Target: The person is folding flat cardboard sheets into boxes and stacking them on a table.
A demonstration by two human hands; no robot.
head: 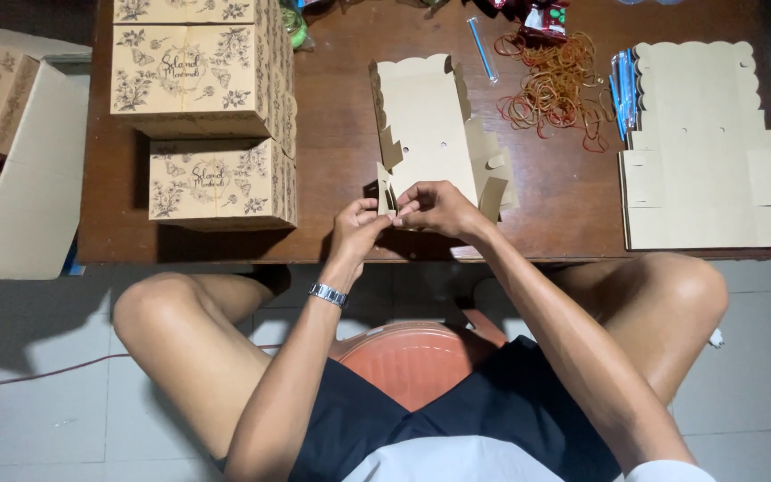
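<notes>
A half-folded tan cardboard box blank (pixel 435 125) with scalloped edges lies on the brown wooden table (pixel 332 116) in front of me. My left hand (pixel 359 229) and my right hand (pixel 437 210) meet at its near corner. Both pinch the small side flaps there, fingers closed on the cardboard. A metal watch (pixel 327 295) sits on my left wrist.
Finished tan boxes with flower prints (pixel 203 80) are stacked at the table's left. A pile of flat blanks (pixel 707 143) lies at the right, with blue straws (pixel 622 89) beside it. Rubber bands (pixel 551 85) are scattered behind. An open carton (pixel 11 161) stands on the floor left.
</notes>
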